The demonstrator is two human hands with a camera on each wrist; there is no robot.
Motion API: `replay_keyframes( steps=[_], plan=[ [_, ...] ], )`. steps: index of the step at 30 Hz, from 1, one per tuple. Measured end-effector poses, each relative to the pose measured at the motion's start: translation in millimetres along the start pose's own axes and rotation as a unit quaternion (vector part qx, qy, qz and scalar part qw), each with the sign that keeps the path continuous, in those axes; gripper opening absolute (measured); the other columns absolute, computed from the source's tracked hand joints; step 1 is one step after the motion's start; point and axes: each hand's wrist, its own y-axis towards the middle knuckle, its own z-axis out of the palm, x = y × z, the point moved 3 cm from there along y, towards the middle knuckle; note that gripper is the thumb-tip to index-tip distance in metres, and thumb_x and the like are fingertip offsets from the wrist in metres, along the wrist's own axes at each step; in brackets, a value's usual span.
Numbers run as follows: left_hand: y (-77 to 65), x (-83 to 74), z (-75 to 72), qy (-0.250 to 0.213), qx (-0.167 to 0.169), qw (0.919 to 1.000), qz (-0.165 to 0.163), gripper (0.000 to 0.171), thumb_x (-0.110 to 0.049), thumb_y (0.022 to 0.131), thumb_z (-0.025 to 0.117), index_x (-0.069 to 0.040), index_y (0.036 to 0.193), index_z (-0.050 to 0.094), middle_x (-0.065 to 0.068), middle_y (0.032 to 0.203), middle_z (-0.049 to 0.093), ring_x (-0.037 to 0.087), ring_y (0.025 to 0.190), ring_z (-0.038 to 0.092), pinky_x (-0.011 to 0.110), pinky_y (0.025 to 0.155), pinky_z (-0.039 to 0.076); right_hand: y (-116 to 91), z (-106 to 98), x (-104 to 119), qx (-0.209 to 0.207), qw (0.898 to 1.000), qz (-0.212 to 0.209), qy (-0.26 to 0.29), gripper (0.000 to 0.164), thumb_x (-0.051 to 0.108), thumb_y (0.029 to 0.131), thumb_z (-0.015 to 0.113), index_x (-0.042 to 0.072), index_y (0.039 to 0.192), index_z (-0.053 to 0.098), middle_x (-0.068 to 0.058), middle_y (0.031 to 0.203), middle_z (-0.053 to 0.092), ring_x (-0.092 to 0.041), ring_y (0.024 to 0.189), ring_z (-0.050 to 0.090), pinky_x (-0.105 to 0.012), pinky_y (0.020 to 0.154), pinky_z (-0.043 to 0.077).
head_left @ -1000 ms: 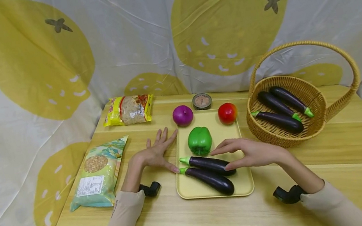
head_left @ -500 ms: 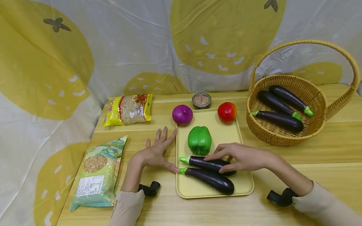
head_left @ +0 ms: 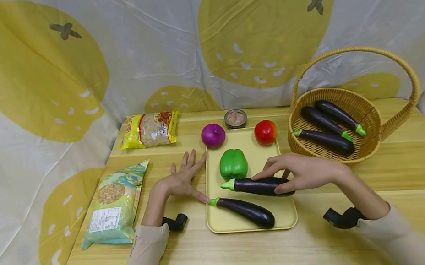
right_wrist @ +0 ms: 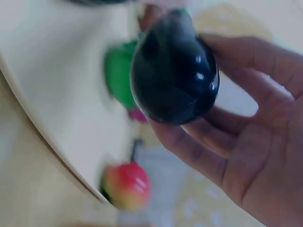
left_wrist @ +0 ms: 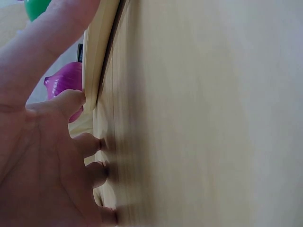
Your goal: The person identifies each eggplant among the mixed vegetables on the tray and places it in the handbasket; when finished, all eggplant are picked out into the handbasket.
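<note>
My right hand (head_left: 306,172) grips an eggplant (head_left: 256,186) by its thick end, thumb on the near side and fingers on the far side. In the right wrist view this eggplant (right_wrist: 175,75) is raised off the tray. A second eggplant (head_left: 246,213) lies on the pale yellow tray (head_left: 284,218), its green stem toward my left thumb. My left hand (head_left: 182,181) is spread at the tray's left edge, fingertips on the table and thumb at the rim. A green bell pepper (head_left: 233,164) sits on the tray just behind the held eggplant.
A wicker basket (head_left: 312,156) with several eggplants stands at right, its tall handle arching up. A purple onion (head_left: 213,136) and a red fruit (head_left: 266,132) occupy the tray's far corners. Behind is a small round tin (head_left: 235,118). Two food bags (head_left: 153,129) lie at left.
My right hand first closed in on the far eggplant, then gripped it and lifted it up and to the right. The left hand has stayed at the tray's edge.
</note>
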Motion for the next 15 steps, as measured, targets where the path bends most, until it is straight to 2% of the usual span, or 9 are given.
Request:
replay_keyframes(
  steps=[3,5,9,12,15],
  plan=[
    [0.0,1.2,-0.1,-0.001,0.0,1.0,-0.002,0.137,-0.048,0.074,0.091,-0.023,0.168,-0.006,0.019,0.17,-0.026,0.038,0.157,-0.029,0.072,0.121,-0.018,-17.6,-26.7,3.0,-0.01,1.0,0.002,-0.025,0.048,0.024,0.098,0.072,0.031,0.145,0.061,0.006,0.133,0.066,-0.014,0.117,0.063,-0.032,0.093,0.056],
    [0.1,1.7,-0.2,-0.002,0.0,1.0,-0.001,0.137,-0.048,0.074,0.091,-0.023,0.168,-0.005,0.019,0.17,-0.026,0.039,0.157,-0.029,0.072,0.12,-0.018,-29.5,-45.7,3.9,-0.031,0.998,0.009,-0.048,0.047,0.026,0.098,0.072,0.034,0.144,0.062,0.006,0.135,0.065,-0.014,0.119,0.062,-0.033,0.093,0.055],
    [0.3,1.9,0.0,-0.005,0.0,1.0,0.0,0.137,-0.048,0.074,0.091,-0.023,0.168,-0.006,0.019,0.17,-0.026,0.039,0.157,-0.029,0.072,0.12,-0.018,-52.4,-85.1,-1.3,-0.068,0.994,0.024,-0.083,0.045,0.027,0.099,0.071,0.035,0.143,0.062,0.007,0.127,0.067,-0.011,0.105,0.061,-0.029,0.082,0.052],
    [0.6,2.2,0.2,-0.005,-0.001,1.0,0.001,0.137,-0.049,0.074,0.091,-0.023,0.167,-0.006,0.02,0.17,-0.026,0.04,0.157,-0.028,0.073,0.12,-0.018,-69.3,-113.9,-14.3,-0.076,0.992,0.071,-0.07,0.046,0.025,0.099,0.071,0.034,0.144,0.061,0.004,0.126,0.066,-0.01,0.094,0.059,-0.026,0.074,0.05],
    [0.7,2.4,0.4,-0.003,-0.001,1.0,0.0,0.137,-0.049,0.074,0.091,-0.024,0.167,-0.006,0.019,0.17,-0.026,0.039,0.157,-0.029,0.073,0.12,-0.018,-85.2,-136.8,-33.5,-0.08,0.985,0.138,-0.067,0.048,0.024,0.099,0.071,0.033,0.145,0.06,-0.001,0.14,0.063,-0.015,0.108,0.065,-0.022,0.079,0.053]
  ],
)
